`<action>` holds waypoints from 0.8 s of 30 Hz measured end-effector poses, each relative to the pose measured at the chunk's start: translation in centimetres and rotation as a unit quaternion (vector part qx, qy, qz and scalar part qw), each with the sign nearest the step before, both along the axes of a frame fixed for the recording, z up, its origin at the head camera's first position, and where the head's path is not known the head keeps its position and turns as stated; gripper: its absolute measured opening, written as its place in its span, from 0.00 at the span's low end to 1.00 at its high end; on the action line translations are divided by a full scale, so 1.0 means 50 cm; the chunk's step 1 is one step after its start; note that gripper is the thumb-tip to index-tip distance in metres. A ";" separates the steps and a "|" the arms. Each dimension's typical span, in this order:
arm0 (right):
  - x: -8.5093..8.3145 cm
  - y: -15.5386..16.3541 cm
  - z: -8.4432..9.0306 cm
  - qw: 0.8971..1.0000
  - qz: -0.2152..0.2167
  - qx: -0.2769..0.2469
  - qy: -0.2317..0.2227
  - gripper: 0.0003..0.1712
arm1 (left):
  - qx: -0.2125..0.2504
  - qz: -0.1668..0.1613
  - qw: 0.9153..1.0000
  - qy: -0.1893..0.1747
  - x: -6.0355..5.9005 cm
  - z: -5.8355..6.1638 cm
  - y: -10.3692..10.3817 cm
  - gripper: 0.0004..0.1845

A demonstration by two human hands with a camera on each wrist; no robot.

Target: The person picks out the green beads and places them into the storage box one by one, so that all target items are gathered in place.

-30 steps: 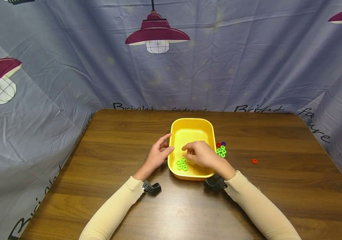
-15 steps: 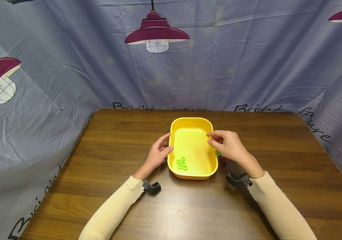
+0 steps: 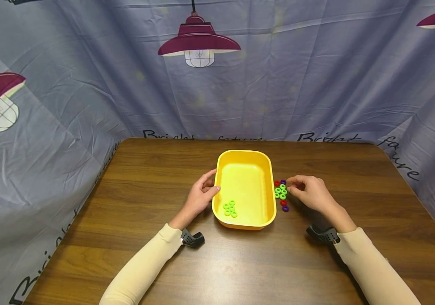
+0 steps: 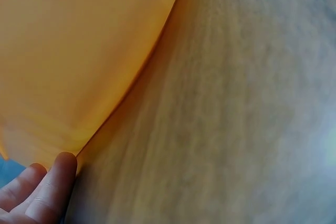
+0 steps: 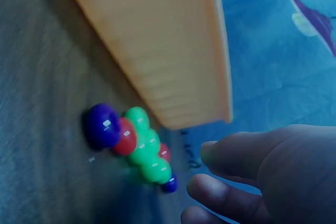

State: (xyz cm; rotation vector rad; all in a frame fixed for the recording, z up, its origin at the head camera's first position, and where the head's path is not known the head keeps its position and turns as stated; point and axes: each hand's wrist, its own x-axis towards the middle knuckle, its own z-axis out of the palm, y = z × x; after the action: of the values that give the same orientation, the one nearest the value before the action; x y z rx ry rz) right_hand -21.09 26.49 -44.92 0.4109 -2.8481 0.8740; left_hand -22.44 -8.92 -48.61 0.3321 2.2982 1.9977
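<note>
A yellow plastic bin stands on the table, with several small green rings in its near left corner. My left hand holds the bin's left side, thumb over the rim; in the left wrist view its fingertips meet the outer wall. Right of the bin lies a tight cluster of small rings: several green rings, two red rings and two purple rings. My right hand is just right of this cluster, thumb and fingers bent loosely and apart, nothing seen between them.
The brown wooden table extends to both sides of the bin. A grey-blue printed curtain hangs behind and beside it. Each wrist carries a black camera mount.
My right hand has moved right, from inside the bin across its right rim to beside the ring cluster. The left hand and bin stay nearly still. The orange ring seen earlier is out of sight.
</note>
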 end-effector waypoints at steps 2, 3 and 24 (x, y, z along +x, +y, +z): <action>-0.003 0.004 -0.010 1.000 -0.002 0.006 -0.005 0.08 | -0.002 0.004 1.000 0.003 0.002 0.003 0.001 0.32; -0.004 0.005 -0.015 1.000 -0.002 0.009 -0.008 0.08 | -0.002 0.005 1.000 0.005 0.003 0.004 0.001 0.32; -0.013 0.001 -0.045 0.999 0.009 0.024 -0.018 0.06 | -0.003 0.006 1.000 0.028 0.006 0.003 0.002 0.30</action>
State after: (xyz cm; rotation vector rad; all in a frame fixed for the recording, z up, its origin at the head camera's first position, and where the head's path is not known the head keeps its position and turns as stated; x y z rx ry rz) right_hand -21.75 26.52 -47.18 0.4303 -2.9087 0.8257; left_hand -22.14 -8.84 -48.45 0.3796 2.3447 2.0108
